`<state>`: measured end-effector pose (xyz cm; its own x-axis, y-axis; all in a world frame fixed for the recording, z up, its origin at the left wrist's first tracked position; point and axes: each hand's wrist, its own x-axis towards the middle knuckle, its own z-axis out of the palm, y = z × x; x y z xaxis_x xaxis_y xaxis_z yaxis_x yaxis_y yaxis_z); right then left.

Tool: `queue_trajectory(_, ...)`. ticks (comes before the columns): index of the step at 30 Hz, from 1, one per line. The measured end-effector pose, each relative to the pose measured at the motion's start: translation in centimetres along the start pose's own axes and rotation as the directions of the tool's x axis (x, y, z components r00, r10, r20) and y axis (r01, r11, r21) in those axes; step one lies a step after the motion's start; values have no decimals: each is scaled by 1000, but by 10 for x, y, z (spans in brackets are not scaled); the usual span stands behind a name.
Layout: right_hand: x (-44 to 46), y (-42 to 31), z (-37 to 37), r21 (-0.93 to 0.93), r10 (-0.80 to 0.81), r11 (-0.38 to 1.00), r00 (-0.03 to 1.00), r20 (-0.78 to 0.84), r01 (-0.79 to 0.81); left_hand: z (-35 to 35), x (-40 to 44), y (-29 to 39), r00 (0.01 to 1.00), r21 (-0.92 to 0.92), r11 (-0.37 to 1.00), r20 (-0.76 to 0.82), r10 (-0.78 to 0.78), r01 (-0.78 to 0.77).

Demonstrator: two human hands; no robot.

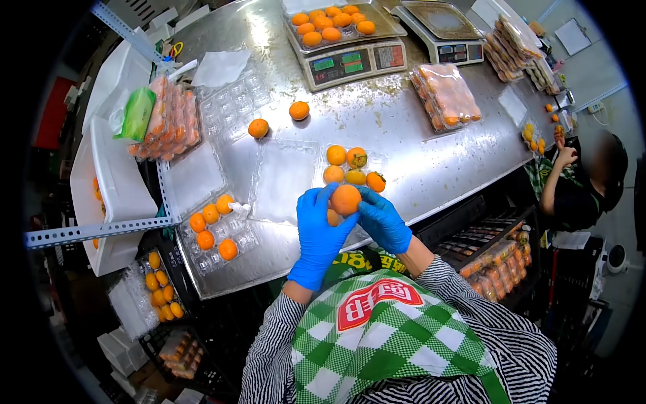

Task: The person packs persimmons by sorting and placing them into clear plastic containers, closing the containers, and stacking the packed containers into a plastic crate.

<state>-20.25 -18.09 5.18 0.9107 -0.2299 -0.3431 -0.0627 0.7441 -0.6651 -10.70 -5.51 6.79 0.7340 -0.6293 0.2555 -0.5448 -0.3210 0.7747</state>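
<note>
Between my two blue-gloved hands, above the near edge of the metal table, is an orange persimmon [346, 200]. My left hand [316, 229] grips it from the left, and the fingers of my right hand [385, 219] close on its right side. Just beyond lies a clear plastic tray [382, 160] with several persimmons in it, one showing a green calyx [357, 158]. Part of another persimmon [332, 217] shows below the held one. An open clear lid [282, 176] lies left of the tray.
Two loose persimmons [258, 128] sit farther back. A partly filled tray [217, 258] is at the left corner. Scales [356, 65] stand at the back, one bearing a filled tray. Packed persimmons [445, 97] are stacked right. A co-worker [572, 182] is at far right.
</note>
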Motion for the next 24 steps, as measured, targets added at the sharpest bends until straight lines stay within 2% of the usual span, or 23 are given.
queue_trajectory(3, 8, -5, -5, 78, -32, 997, 997, 70, 27, 3, 8, 8, 995, -152, 983, 17, -99, 100)
queue_trajectory(5, 13, -10, -8, 109, -40, 994, 993, 115, 27, 4, 15, 8, 993, -212, 971, 30, -111, 115)
queue_trajectory(9, 28, -19, -16, -110, -102, 988, 990, 97, 112, 6, 28, 9, 992, -194, 973, 7, -127, 126)
queue_trajectory(11, 35, -26, -14, -246, -176, 950, 981, 84, 192, 9, 32, 8, 999, -12, 999, -22, -30, 30)
queue_trajectory(12, 36, -31, -10, -276, -142, 948, 986, 83, 159, 13, 38, 7, 998, 78, 996, -43, 34, -31)
queue_trajectory(14, 49, -24, -12, -600, -381, 689, 907, 177, 407, 22, 46, 9, 999, 145, 989, -49, 24, -16)
queue_trajectory(16, 56, -42, -4, -720, -387, 583, 908, 163, 377, 29, 52, 10, 998, 238, 971, -49, -25, 36)
queue_trajectory(17, 63, -42, -6, -716, -359, 621, 928, 102, 319, 30, 57, 9, 999, 211, 976, -42, -34, 43)
queue_trajectory(20, 87, -64, -17, -769, -230, 614, 972, 43, 179, 33, 68, 9, 998, 131, 990, -29, -50, 54)
queue_trajectory(21, 104, -62, -31, -706, -252, 678, 967, 34, 202, 31, 71, 11, 999, 105, 994, -40, -36, 40)
queue_trajectory(22, 116, -76, -33, -699, -279, 686, 960, 4, 202, 30, 73, 10, 998, 80, 996, -52, -24, 28)
queue_trajectory(24, 146, -114, -36, -683, -323, 703, 945, -58, 198, 29, 69, 5, 994, 65, 993, -53, -95, 98)
